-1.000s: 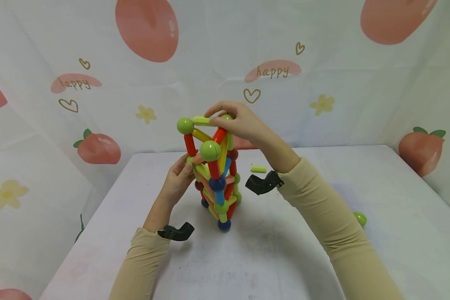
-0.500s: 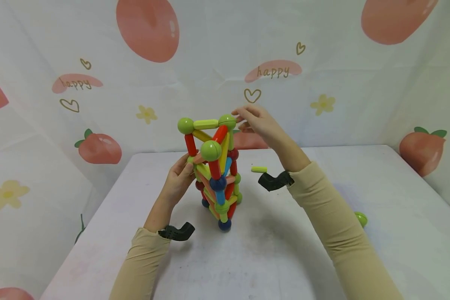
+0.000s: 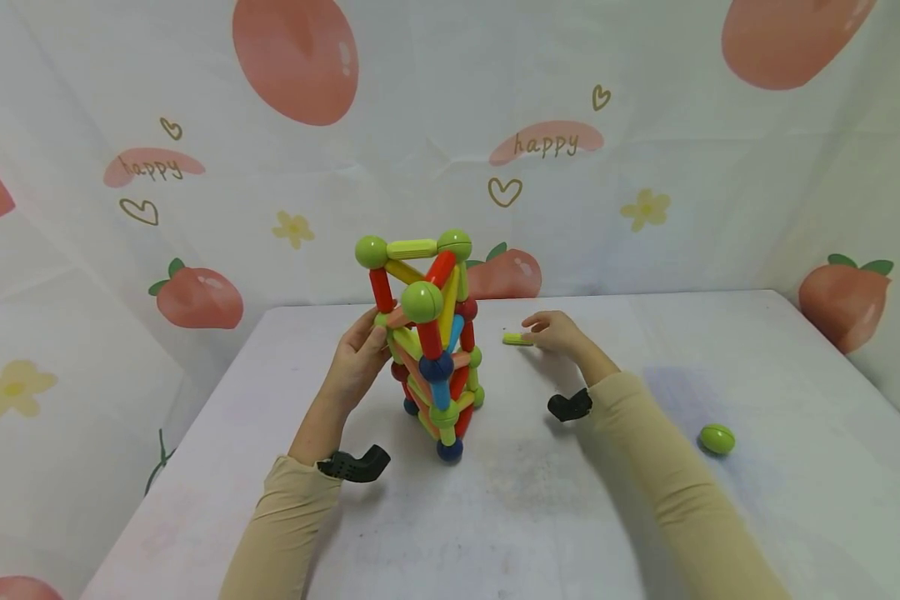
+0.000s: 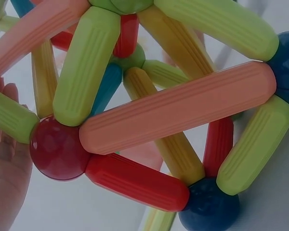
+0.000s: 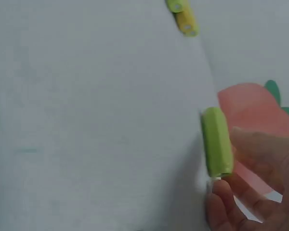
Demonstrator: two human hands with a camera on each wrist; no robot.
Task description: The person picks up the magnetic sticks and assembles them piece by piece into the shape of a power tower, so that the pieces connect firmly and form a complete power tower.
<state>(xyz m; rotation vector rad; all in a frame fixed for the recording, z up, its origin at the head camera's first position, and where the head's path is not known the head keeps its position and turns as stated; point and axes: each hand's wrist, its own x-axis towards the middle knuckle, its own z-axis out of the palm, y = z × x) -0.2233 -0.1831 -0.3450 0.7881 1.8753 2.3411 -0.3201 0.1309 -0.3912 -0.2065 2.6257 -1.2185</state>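
A tall tower of magnetic sticks and balls stands on the table, its top ringed by green balls. My left hand holds the tower's left side near a green ball, thumb in front; some fingers are hidden behind it. Close up in the left wrist view are a salmon stick and a dark red ball, with part of the left hand beside them. My right hand is at a short green stick lying on the table, thumb and fingers spread about it. Contact cannot be told.
A loose green ball lies on the right of the white table. Yellow and green pieces appear at the top of the right wrist view. A printed cloth hangs behind the table.
My right hand has let go of the green stick across the tower's top and moved down and right to the loose green stick. The left hand stays on the tower.
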